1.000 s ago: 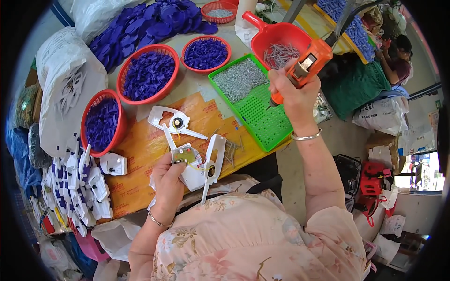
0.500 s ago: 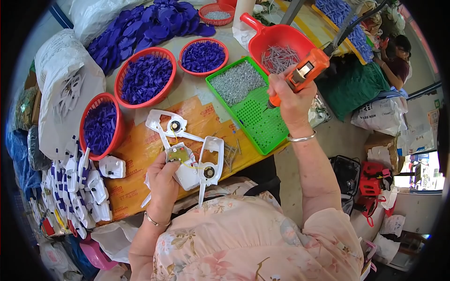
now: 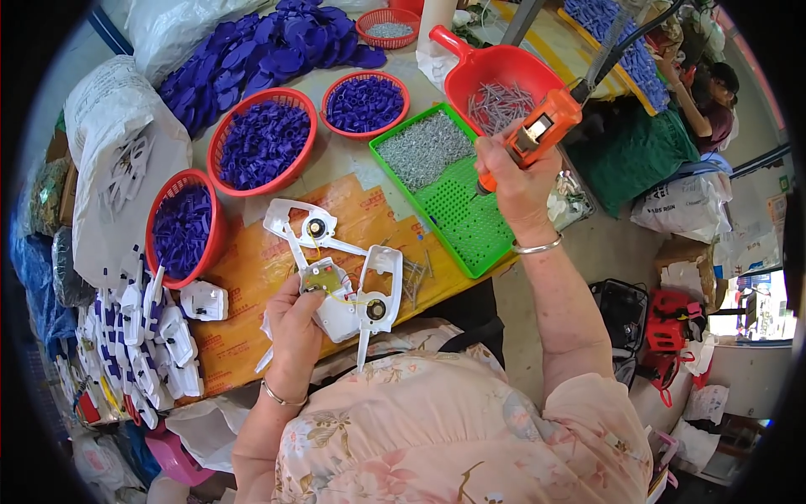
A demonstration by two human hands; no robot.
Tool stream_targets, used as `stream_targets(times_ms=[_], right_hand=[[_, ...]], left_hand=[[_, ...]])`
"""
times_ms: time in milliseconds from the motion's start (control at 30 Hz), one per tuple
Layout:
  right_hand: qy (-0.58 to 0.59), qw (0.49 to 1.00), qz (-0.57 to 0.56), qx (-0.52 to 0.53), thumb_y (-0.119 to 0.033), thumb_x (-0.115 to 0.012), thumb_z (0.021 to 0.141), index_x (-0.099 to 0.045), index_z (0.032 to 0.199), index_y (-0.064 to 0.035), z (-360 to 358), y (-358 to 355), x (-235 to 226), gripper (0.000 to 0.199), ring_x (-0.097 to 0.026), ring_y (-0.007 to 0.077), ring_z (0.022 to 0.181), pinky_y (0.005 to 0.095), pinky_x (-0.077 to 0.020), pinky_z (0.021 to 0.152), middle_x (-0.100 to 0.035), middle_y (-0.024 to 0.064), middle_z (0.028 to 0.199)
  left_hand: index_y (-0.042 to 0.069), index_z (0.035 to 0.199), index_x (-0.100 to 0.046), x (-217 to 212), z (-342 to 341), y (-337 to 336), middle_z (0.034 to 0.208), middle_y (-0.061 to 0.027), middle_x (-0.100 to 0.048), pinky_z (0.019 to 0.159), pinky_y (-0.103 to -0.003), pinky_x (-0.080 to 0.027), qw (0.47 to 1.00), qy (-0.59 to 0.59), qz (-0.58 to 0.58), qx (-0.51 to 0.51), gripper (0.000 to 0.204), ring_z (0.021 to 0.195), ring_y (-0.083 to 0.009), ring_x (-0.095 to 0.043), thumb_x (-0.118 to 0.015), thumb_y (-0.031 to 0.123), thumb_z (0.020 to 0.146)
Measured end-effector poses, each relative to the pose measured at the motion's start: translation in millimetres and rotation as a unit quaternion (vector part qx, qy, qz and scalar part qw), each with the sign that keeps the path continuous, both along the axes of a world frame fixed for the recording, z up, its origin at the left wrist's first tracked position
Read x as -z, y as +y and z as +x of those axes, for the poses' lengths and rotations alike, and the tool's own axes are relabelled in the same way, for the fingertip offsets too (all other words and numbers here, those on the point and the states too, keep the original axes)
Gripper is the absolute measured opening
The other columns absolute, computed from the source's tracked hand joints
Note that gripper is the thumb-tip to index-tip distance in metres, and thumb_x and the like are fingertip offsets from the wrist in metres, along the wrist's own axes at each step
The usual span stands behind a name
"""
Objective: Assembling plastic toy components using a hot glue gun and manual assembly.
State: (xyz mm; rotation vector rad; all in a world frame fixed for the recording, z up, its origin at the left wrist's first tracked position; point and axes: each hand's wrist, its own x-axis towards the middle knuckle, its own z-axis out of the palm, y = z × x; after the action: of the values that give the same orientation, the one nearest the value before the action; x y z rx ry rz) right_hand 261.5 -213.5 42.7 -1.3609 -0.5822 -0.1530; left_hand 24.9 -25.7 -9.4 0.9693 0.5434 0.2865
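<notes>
My left hand (image 3: 295, 329) is closed on a white plastic housing (image 3: 338, 317) at the table's front edge, the thumb lying near a green circuit board (image 3: 326, 277). Yellow wires run from the board to round black parts in the two white side pieces. In my right hand (image 3: 522, 181) is an orange electric screwdriver (image 3: 546, 126), fingers wrapped round its body. Its tip points down and left over the green perforated tray (image 3: 466, 210), whose far half holds many small silver screws (image 3: 424, 149). Whether a screw sits on the tip is too small to tell.
Red baskets of purple parts (image 3: 262, 143) stand beyond the housing. A red scoop (image 3: 495, 84) holds long screws behind the tray. Loose screws (image 3: 414, 275) lie on the table (image 3: 243, 336). Finished-looking white pieces (image 3: 138, 336) are heaped at left. Another person (image 3: 714, 109) is at far right.
The screwdriver and my right hand have shifted very slightly. My left hand and the housing stay almost in place. The other person's arm at far right has moved.
</notes>
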Motion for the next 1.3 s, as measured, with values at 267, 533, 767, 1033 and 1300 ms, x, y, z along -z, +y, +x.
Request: stream_targets(times_ms=[267,533,767,1033,1300], right_hand=[[-0.024,0.999,-0.010,-0.036,-0.001,-0.059,0.080,-0.048,0.088,-0.0017,-12,3,-24,0.013,-0.056,0.0145,0.058,0.0301,-0.0479,0.056,-0.056,0.0060,0.068],[0.072,0.962,0.133,-0.225,-0.024,-0.077,0.075,-0.039,0.094,-0.0046,-80,46,-27,0.046,-0.054,0.0176,0.058,0.0321,-0.0484,0.053,-0.052,0.0065,0.069],[0.081,0.939,0.020,-0.334,-0.026,-0.080,0.072,-0.038,0.093,-0.0049,-107,83,-35,0.052,-0.054,0.0166,0.058,0.0317,-0.0492,0.054,-0.051,0.0052,0.067],[0.085,0.945,0.065,-0.308,-0.027,-0.081,0.071,-0.037,0.092,-0.0064,-113,94,-23,0.053,-0.053,0.0152,0.058,0.0302,-0.0487,0.055,-0.051,0.0042,0.067],[0.069,0.950,0.012,-0.306,-0.027,-0.079,0.073,-0.037,0.092,-0.0058,-108,92,-20,0.051,-0.052,0.0146,0.058,0.0302,-0.0484,0.056,-0.050,0.0041,0.067]], left_hand=[[-0.010,0.113,-0.053,-6,1,-2,0.101,-0.0165,-0.062,0.080,-0.033,-0.053,1.000,0.020,-0.015,-0.006,0.036,0.086,-0.0226,-0.064,-0.044,-0.005,0.079],[-0.010,0.111,-0.055,-10,5,-1,0.099,-0.0156,-0.063,0.078,-0.032,-0.054,0.997,0.011,-0.071,-0.016,0.034,0.085,-0.0207,-0.064,-0.046,-0.007,0.078],[-0.010,0.109,-0.057,-5,-3,2,0.099,-0.0151,-0.064,0.078,-0.032,-0.053,0.997,-0.026,-0.069,-0.005,0.034,0.086,-0.0196,-0.064,-0.045,-0.007,0.078],[-0.008,0.109,-0.059,-4,-2,3,0.098,-0.0123,-0.064,0.078,-0.028,-0.050,0.996,-0.031,-0.078,-0.005,0.033,0.085,-0.0155,-0.062,-0.046,-0.006,0.078],[-0.008,0.109,-0.059,-2,-2,2,0.098,-0.0120,-0.065,0.079,-0.027,-0.050,0.997,-0.029,-0.074,-0.010,0.034,0.085,-0.0150,-0.062,-0.047,-0.006,0.077]])
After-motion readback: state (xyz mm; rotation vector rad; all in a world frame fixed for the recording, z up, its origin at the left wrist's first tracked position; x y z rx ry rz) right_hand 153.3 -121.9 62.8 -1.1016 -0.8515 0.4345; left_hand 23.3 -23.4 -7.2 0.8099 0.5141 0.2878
